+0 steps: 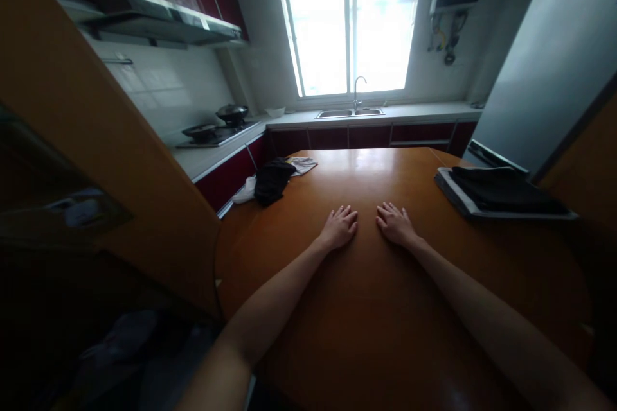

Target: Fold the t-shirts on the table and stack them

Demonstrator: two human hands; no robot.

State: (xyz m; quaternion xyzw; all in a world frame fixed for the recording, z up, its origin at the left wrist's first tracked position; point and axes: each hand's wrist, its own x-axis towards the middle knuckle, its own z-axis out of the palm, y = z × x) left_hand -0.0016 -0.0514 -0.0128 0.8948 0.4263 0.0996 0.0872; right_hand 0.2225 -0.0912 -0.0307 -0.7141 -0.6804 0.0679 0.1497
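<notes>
My left hand [339, 228] lies palm down on the brown wooden table [357, 308], its fingers stretched forward and holding nothing. A short way to its right, my right hand [396, 223] also rests flat on the tabletop, fingers spread. The two hands do not touch each other. At the table's left edge is a crumpled heap with a black cloth [272, 181], a white piece [245, 191] and a printed piece [303, 165]. Folded dark cloth [506, 187] lies stacked on a grey-white layer [456, 196] at the right side.
Beyond the table runs a counter [294, 119] with a double sink [337, 113] and a tap [357, 91] below the window. Pans, one a lidded wok [232, 113], stand on the stove [222, 133] at left. A tall pale fridge-like panel [544, 64] rises at right.
</notes>
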